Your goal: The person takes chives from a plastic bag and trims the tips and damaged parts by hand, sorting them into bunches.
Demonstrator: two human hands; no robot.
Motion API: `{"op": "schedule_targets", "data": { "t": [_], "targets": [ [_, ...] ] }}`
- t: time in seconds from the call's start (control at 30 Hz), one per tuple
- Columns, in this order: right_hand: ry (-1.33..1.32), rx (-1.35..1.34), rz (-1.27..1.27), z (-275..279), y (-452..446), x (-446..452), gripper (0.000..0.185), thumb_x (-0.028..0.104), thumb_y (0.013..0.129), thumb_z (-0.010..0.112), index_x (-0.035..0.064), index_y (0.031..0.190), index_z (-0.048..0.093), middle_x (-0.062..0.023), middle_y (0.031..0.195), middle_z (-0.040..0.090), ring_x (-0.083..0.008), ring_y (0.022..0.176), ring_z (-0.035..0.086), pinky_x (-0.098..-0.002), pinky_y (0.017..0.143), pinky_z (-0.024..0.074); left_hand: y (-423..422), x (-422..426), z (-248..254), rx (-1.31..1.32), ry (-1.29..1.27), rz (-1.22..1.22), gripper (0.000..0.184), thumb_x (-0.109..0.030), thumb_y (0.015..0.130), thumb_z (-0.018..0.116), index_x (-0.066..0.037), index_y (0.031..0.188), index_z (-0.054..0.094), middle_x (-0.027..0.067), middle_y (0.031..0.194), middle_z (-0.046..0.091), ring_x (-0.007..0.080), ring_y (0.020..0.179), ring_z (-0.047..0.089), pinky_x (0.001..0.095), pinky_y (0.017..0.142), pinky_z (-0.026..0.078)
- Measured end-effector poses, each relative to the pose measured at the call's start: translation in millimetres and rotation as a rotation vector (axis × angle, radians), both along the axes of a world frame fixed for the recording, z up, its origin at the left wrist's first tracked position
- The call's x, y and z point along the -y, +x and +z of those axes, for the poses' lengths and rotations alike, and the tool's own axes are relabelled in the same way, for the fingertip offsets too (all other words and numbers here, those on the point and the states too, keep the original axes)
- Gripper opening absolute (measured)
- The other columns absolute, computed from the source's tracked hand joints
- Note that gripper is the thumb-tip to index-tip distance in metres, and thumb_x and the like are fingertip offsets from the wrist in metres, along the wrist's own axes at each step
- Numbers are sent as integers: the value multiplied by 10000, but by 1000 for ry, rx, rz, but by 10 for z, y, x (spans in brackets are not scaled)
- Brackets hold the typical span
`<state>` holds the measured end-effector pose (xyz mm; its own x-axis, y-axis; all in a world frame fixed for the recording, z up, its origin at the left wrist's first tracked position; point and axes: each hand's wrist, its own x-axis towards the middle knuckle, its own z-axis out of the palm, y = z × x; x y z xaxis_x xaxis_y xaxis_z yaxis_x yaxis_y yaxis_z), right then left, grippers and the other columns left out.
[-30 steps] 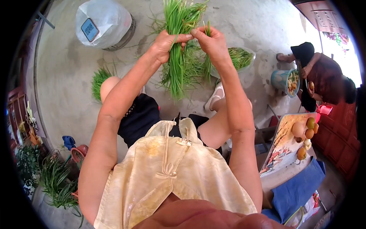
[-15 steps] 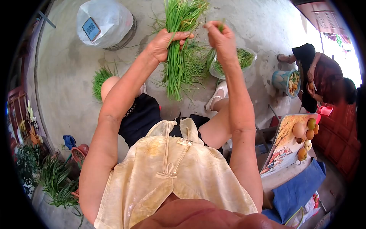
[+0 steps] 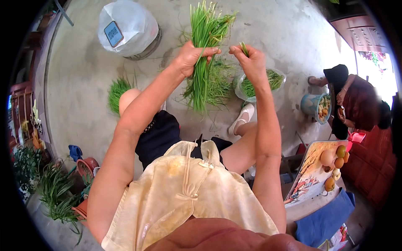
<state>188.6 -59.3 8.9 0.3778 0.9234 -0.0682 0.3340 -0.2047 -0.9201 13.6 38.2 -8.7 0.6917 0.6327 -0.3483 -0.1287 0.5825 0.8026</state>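
Note:
My left hand (image 3: 191,57) is wrapped round the middle of a thick bunch of long green stalks (image 3: 203,37), held upright above the floor. To its right, my right hand (image 3: 250,62) is closed on a few short green stalks (image 3: 244,49) that poke up between thumb and fingers. The two hands are apart. Loose green trimmings (image 3: 220,81) lie on the floor behind the bunch. A clear plastic bag (image 3: 248,95) of greens is just below my right hand, and another green pile (image 3: 117,94) lies beside my left knee.
A bin with a white plastic cover (image 3: 136,29) bears a QR card. At the right a person (image 3: 362,100) bends by a blue bucket (image 3: 309,103). Nearer are a patterned board (image 3: 310,171) with round fruits and a blue cloth (image 3: 326,217). Potted plants (image 3: 56,192) stand lower left.
My right hand has parted from the bunch, moving right with the small stalks. The long strands that hung below it no longer show. The view has shifted slightly.

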Motion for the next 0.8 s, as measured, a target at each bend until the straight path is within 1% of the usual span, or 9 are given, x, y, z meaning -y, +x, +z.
{"op": "schedule_targets", "data": {
  "t": [0.13,0.23,0.33,0.43,0.53,0.63,0.73,0.77,0.8],
  "targets": [
    [91,-32,19,-20,-19,30,181,191,853,640,31,929,678,65,592,436,-34,561,369,-234,495,321,20,-1,-38,6,-7,12,240,-73,787,719,-11,986,600,86,848,674,65,584,543,201,508,465],
    [52,-169,-78,-22,-28,-2,188,145,839,627,54,995,678,90,582,382,-31,552,360,-230,497,313,6,-8,-24,10,-5,-2,227,-57,786,714,-16,978,600,80,839,672,61,582,544,192,505,466],
    [69,-306,-34,-1,65,27,200,141,827,643,77,1011,685,104,611,408,-29,569,376,-217,516,324,4,-11,-10,3,-20,-3,215,-47,785,712,-23,968,602,75,829,669,60,580,545,186,504,467],
    [45,-369,-14,-29,79,25,180,157,829,662,70,984,690,88,687,517,-29,624,431,-199,566,352,12,2,-11,29,-22,9,211,-50,783,715,-27,963,607,69,828,667,60,578,546,190,506,468],
    [13,-375,-101,4,-16,-6,181,165,834,669,59,979,689,59,769,585,-36,687,476,-196,622,378,0,-7,18,4,-34,-4,219,-52,781,717,-18,968,608,72,829,667,62,581,547,196,509,466],
    [49,-433,-42,7,-180,-9,166,164,842,657,46,956,679,45,802,611,-40,725,502,-199,658,393,29,18,-59,22,4,-3,230,-56,774,724,-8,969,611,79,835,671,70,585,550,204,515,465],
    [141,-426,-30,-61,-211,-43,180,214,865,632,50,934,661,51,788,598,-43,710,493,-211,652,392,87,57,-63,48,2,5,263,-53,763,728,-2,987,601,71,821,667,82,587,550,210,522,464],
    [23,-408,-124,-53,-132,-51,185,235,901,572,60,953,606,45,734,550,-52,675,474,-224,625,386,100,64,-45,55,-7,12,277,-50,759,729,-1,997,595,66,813,664,86,587,551,211,524,463],
    [115,-548,-161,-69,-31,-59,189,245,905,565,68,968,587,43,717,526,-59,664,468,-229,615,380,107,70,-29,31,7,35,295,-48,754,730,-4,1008,588,57,803,657,87,586,550,214,522,462]
  ]
}}
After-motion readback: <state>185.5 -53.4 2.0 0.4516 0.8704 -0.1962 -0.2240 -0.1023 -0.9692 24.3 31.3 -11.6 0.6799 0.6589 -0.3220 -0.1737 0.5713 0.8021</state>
